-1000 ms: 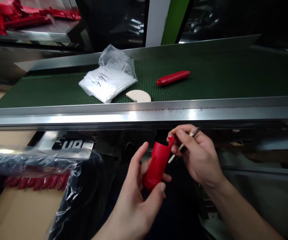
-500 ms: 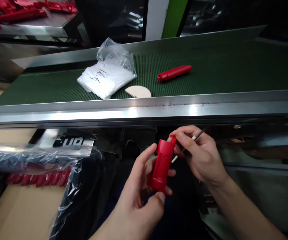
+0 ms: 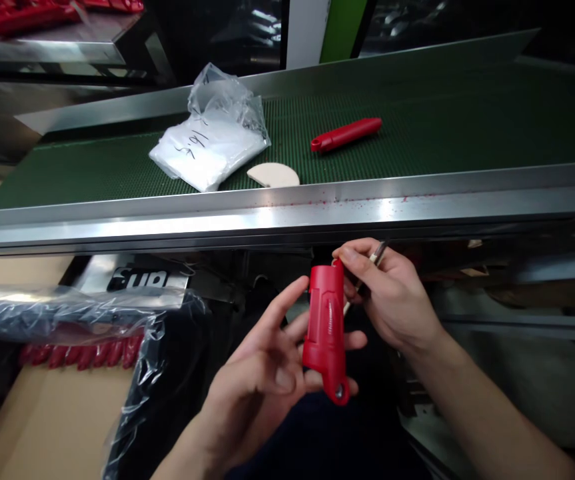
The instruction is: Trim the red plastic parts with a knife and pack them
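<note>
The red part (image 3: 324, 320) is in hand in front of the belt (image 3: 457, 127), its handling seemingly midway: the right hand (image 3: 397, 297) pinches its upper end and grasps a stick (image 3: 378, 253), while the left hand (image 3: 262, 367) supports it on loosely spread fingers, thumb clear. 1 piece (image 3: 347, 135) on the belt may remain; the boxed row (image 3: 87, 353) looks done.

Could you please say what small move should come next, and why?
Perhaps close the thumb of the left hand onto the red part: it appears to stand clear, with the part resting against the fingers, while the right hand pinches only the top end and also holds a slim stick.
</note>
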Tool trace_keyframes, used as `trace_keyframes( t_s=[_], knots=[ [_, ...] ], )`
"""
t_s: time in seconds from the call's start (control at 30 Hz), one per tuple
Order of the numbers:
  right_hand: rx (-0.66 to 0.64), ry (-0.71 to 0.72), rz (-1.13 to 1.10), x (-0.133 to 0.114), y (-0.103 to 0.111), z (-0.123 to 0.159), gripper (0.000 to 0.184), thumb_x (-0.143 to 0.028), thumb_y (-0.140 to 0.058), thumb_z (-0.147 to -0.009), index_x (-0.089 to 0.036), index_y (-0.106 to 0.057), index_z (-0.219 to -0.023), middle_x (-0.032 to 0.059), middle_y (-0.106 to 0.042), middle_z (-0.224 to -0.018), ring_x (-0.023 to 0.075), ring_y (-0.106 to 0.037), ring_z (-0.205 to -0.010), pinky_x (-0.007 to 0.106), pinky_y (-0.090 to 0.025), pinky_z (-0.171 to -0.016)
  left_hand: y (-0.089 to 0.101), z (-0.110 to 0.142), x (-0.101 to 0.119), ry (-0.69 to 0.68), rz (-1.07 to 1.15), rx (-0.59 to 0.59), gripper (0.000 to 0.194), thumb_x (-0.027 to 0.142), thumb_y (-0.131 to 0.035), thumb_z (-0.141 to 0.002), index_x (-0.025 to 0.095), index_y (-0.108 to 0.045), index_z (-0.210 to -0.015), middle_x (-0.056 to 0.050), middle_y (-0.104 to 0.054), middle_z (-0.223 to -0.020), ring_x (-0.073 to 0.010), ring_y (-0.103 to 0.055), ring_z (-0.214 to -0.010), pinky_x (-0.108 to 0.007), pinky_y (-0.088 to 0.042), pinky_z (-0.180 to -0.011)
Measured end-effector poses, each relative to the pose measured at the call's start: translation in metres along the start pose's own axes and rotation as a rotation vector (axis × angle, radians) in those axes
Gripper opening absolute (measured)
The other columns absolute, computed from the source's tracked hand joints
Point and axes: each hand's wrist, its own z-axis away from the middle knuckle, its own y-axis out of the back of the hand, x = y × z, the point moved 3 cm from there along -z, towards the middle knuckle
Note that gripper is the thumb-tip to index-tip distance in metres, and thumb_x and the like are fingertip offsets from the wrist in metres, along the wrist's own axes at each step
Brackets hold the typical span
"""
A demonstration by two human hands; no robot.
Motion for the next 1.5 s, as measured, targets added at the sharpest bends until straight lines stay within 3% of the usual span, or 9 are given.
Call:
trace_keyframes(
  t_s=[0.3, 0.43, 0.53, 0.63, 0.7, 0.8, 0.97, 1.13, 1.5],
  knots=[
    [-0.034, 0.176, 0.266, -0.025, -0.011, 0.002, 0.017, -0.036, -0.076, -0.078, -0.02, -0.071, -0.077, -0.0019, -0.065, -0.068, 0.0089, -0.056, -0.058, 0.02, -0.045, -0.052, 0.016, -0.004, -0.005, 0.035, -0.162, 0.103, 0.043, 0.018, -0.047, -0.095, 0.016, -0.04, -0.137, -0.021, -0.066, -0.119, -0.0315, -0.064, -0.112, -0.041, -0.046, -0.095],
    [-0.061, 0.174, 0.367, -0.031, -0.017, 0.002, 0.018, -0.036, -0.074, -0.08, -0.02, -0.07, -0.076, -0.0019, -0.068, -0.07, 0.0089, -0.058, -0.059, 0.018, -0.046, -0.052, 0.017, -0.01, -0.009, 0.056, -0.182, 0.154, 0.038, 0.019, -0.048, -0.096, 0.015, -0.043, -0.133, -0.021, -0.065, -0.119, -0.0316, -0.067, -0.105, -0.039, -0.051, -0.087],
    [-0.112, 0.108, 0.429, -0.031, -0.021, 0.003, 0.018, -0.036, -0.072, -0.081, -0.02, -0.069, -0.075, -0.003, -0.066, -0.066, 0.009, -0.058, -0.058, 0.018, -0.045, -0.051, 0.016, -0.015, -0.009, -0.021, -0.237, 0.219, 0.04, 0.017, -0.055, -0.092, 0.02, -0.045, -0.131, -0.013, -0.066, -0.117, -0.0284, -0.067, -0.102, -0.037, -0.053, -0.085],
    [-0.152, 0.118, 0.515, -0.031, -0.02, 0.005, 0.021, -0.042, -0.066, -0.086, -0.022, -0.068, -0.083, -0.0047, -0.063, -0.065, 0.0077, -0.054, -0.055, 0.018, -0.043, -0.05, 0.014, -0.018, -0.008, -0.085, -0.296, 0.262, 0.04, 0.016, -0.059, -0.089, 0.024, -0.047, -0.127, -0.005, -0.067, -0.101, -0.0208, -0.07, -0.084, -0.032, -0.054, -0.077],
    [-0.136, 0.186, 0.548, -0.033, -0.015, 0.006, 0.023, -0.045, -0.064, -0.087, -0.025, -0.065, -0.099, -0.0055, -0.063, -0.072, 0.0078, -0.057, -0.061, 0.018, -0.046, -0.055, 0.013, -0.018, -0.007, -0.073, -0.289, 0.277, 0.031, 0.018, -0.056, -0.088, 0.021, -0.051, -0.119, -0.004, -0.065, -0.091, -0.0155, -0.065, -0.07, -0.026, -0.051, -0.065],
    [-0.143, 0.295, 0.563, -0.036, -0.008, 0.01, 0.032, -0.04, -0.063, -0.09, -0.03, -0.055, -0.119, -0.0039, -0.064, -0.096, 0.0096, -0.064, -0.085, 0.018, -0.051, -0.07, 0.011, -0.016, -0.005, -0.077, -0.22, 0.278, 0.027, 0.02, -0.049, -0.087, 0.019, -0.051, -0.114, -0.004, -0.062, -0.086, -0.012, -0.057, -0.061, -0.02, -0.044, -0.053],
    [-0.232, 0.566, 0.743, -0.043, -0.012, 0.025, 0.027, -0.012, -0.052, -0.095, -0.025, -0.062, -0.116, -0.0023, -0.065, -0.108, 0.0063, -0.061, -0.098, 0.016, -0.047, -0.086, 0.008, -0.01, -0.002, -0.132, -0.197, 0.295, 0.022, 0.022, -0.045, -0.088, 0.019, -0.05, -0.109, -0.004, -0.06, -0.085, -0.0101, -0.052, -0.058, -0.019, -0.041, -0.05],
    [-0.246, 0.835, 0.891, -0.048, -0.019, 0.041, 0.034, 0.0, -0.055, -0.087, -0.013, -0.062, -0.118, 0.0074, -0.065, -0.108, 0.0151, -0.059, -0.097, 0.033, -0.049, -0.086, 0.006, -0.008, -0.001, -0.144, -0.194, 0.298, 0.022, 0.024, -0.045, -0.088, 0.018, -0.05, -0.109, -0.005, -0.061, -0.085, -0.0106, -0.053, -0.057, -0.019, -0.042, -0.049],
    [-0.227, 0.929, 0.995, -0.051, -0.019, 0.046, 0.035, 0.002, -0.059, -0.083, -0.012, -0.064, -0.115, 0.0106, -0.067, -0.106, 0.0215, -0.061, -0.094, 0.041, -0.051, -0.077, 0.004, -0.001, -0.003, -0.132, -0.175, 0.286, 0.022, 0.024, -0.047, -0.087, 0.019, -0.05, -0.108, -0.005, -0.062, -0.084, -0.0109, -0.053, -0.057, -0.019, -0.042, -0.049]
  ],
)
